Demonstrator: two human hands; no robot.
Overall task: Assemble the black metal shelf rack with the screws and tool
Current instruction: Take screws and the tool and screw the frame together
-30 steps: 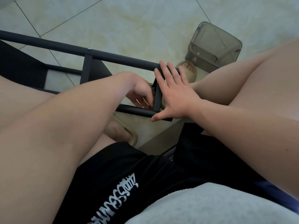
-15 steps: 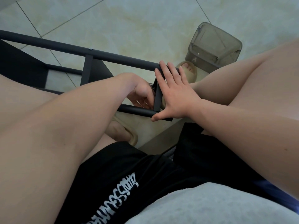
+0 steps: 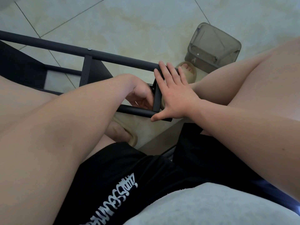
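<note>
Braces the end bar (image 3: 157, 98) of the rack (image 3: 48, 44) with the right hand (image 3: 176, 96): palm flat on the outer face, fingers straight and slightly spread, tips reaching the top rail (image 3: 121, 60), thumb stretched down along the lower rail (image 3: 136, 111). Works at the inner face of the same bar with the left hand (image 3: 141, 96), fingers curled toward a small dark fitting near the bar's upper end. Cannot tell whether a screw, the tool or nothing sits in that grip, hidden behind wrist and bar.

Judged as mid-assembly. Already joined: top rail, lower rail, end bar and a middle crossbar (image 3: 86, 70), with one screw head (image 3: 89, 49) seated in the top rail above that crossbar. Appears to be fastening the end-bar joint at this step. Left to do, as far as shown: finish this joint. Cannot judge the part cut off at the left edge. Shows no loose screws.

Holds the rack out in front, between the knees, over the tiled floor (image 3: 129, 21). Leaves little room inside the frame corner: left hand boxed in by end bar, both rails and its own forearm, so probably allows short turns only. Places a foot in a slipper (image 3: 186, 72) just beyond the end bar, and past it a smoky plastic box (image 3: 212, 51) on the floor; calls for care with the rail ends near both. Finds most room outward, over the floor beyond the top rail.
</note>
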